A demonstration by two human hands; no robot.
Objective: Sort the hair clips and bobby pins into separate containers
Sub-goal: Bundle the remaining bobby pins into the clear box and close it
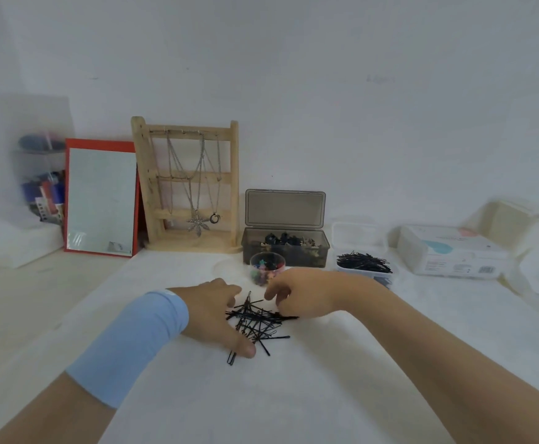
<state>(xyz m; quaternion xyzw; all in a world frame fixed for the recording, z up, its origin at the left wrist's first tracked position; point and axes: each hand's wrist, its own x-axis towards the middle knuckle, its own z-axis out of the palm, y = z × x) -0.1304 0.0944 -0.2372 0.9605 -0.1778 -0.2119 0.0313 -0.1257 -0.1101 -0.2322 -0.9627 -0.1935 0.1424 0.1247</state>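
Observation:
A loose pile of black bobby pins (257, 322) lies on the white cloth in the middle. My left hand (212, 312), with a light blue wristband, cups the pile's left side, its thumb resting on a pin at the front. Touching the pile's right edge is my right hand (297, 294), fingers curled; whether it grips a pin is hidden. Behind them stands a small clear round cup (266, 267) of coloured hair clips. A smoky grey box (285, 246) with its lid up holds dark clips. A clear tub (364, 267) at the right holds bobby pins.
A wooden jewellery stand (186, 184) with necklaces and a red-framed mirror (101, 198) stand at the back left. A clear organiser (39, 184) sits far left. A white packet (450, 251) and a pale container (505, 219) lie at the right.

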